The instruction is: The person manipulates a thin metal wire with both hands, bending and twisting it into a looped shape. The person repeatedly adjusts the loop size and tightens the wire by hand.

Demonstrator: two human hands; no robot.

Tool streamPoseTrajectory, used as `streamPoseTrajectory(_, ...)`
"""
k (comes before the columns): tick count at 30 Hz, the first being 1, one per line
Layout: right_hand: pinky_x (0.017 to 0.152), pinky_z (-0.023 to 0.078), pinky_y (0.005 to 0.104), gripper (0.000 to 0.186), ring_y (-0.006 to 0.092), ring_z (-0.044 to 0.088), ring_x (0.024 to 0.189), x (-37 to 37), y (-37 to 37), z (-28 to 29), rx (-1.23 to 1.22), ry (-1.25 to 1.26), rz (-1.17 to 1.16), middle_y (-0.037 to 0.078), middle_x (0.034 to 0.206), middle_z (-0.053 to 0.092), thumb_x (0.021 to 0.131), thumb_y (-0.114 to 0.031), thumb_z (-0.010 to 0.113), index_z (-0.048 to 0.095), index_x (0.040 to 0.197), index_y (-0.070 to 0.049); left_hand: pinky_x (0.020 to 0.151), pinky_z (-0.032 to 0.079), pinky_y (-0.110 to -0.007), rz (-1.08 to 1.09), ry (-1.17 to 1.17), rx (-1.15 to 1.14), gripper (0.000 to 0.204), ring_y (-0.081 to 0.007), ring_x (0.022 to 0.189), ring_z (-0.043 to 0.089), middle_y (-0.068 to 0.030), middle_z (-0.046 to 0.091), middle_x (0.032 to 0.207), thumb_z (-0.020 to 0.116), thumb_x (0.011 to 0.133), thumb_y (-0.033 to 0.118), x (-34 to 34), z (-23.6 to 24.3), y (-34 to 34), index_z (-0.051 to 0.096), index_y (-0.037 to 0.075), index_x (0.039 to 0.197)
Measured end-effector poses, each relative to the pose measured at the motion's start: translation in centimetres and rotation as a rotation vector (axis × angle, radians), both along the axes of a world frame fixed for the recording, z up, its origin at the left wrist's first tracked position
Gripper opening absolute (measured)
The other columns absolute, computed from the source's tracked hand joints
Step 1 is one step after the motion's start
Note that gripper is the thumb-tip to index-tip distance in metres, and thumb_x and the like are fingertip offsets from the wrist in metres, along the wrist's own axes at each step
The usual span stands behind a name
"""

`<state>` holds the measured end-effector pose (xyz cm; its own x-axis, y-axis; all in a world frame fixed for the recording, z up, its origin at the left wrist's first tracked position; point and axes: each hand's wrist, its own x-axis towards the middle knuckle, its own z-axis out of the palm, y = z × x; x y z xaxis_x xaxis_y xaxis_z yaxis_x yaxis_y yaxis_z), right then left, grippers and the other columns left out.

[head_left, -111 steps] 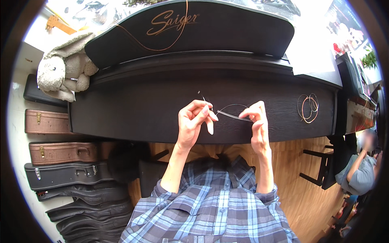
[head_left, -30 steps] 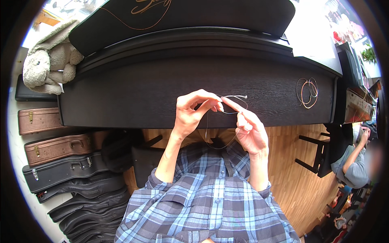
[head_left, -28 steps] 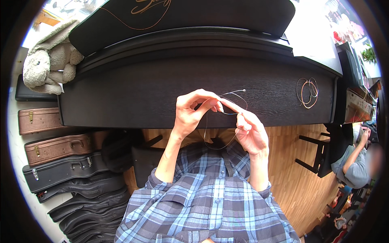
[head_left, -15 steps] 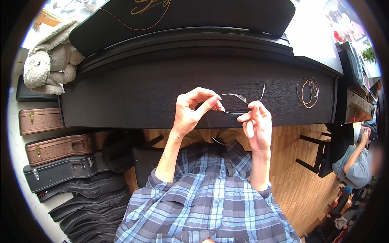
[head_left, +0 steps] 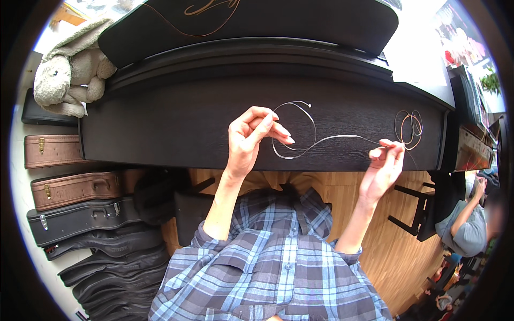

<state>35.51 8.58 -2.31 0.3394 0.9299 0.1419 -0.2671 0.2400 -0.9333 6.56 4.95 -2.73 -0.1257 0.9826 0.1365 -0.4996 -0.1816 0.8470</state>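
Observation:
A thin silver guitar string runs between my two hands, above the black lid of a piano. It curls into a loose loop beside the left fingers, and a small knob shows at its free end. Thumb and index finger of my left hand pinch the string at this loop. Out to the right, my right hand grips the string's other stretch between its fingertips. Just beyond those fingertips a copper-coloured coiled string lies on the lid.
Another copper-coloured string hangs over the black music rest. A plush rabbit sits at the far left. Brown and black instrument cases line the left side. A person is at the right, past a black stool.
My right hand has moved right, drawing the string out between the hands. The loop has opened wider by my left hand, which stays nearly in place.

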Motion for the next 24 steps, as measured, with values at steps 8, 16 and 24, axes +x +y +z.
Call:
streamPoseTrajectory(8,0.065,0.038,0.0252,0.013,0.0061,0.043,0.072,3.0,0.4,0.0,0.111,0.128,-0.040,-0.002,0.090,0.054,0.109,-0.023,0.052,0.058,0.108,-0.011,0.074,0.062,-0.035,0.025,-0.019,-0.036,0.015,-0.0238,0.075,0.075,-0.0156,0.074,0.086,0.055,0.105,0.012,0.1,0.2,0.0,0.061,-0.001,0.106)
streamPoseTrajectory(16,0.052,0.035,0.0205,0.017,0.0020,0.041,0.055,0.1,-1.3,3.0,0.043,-0.097,0.419,-0.002,0.071,0.053,0.106,-0.018,0.058,0.064,0.098,-0.004,0.070,0.060,-0.032,0.021,0.029,-0.029,0.014,-0.0222,0.070,0.073,-0.0173,0.073,0.085,0.054,0.105,0.010,0.0,-0.1,0.1,0.061,-0.001,0.105)
streamPoseTrajectory(24,0.038,0.034,0.0188,0.020,0.0028,0.050,0.041,-4.4,-2.9,5.6,-0.469,-0.364,0.808,0.000,0.057,0.058,0.098,-0.011,0.069,0.069,0.083,0.002,0.069,0.061,-0.031,0.011,0.141,-0.017,0.010,-0.0217,0.074,0.074,-0.0177,0.074,0.088,0.059,0.103,0.006,0.9,0.1,0.1,0.063,-0.003,0.105)
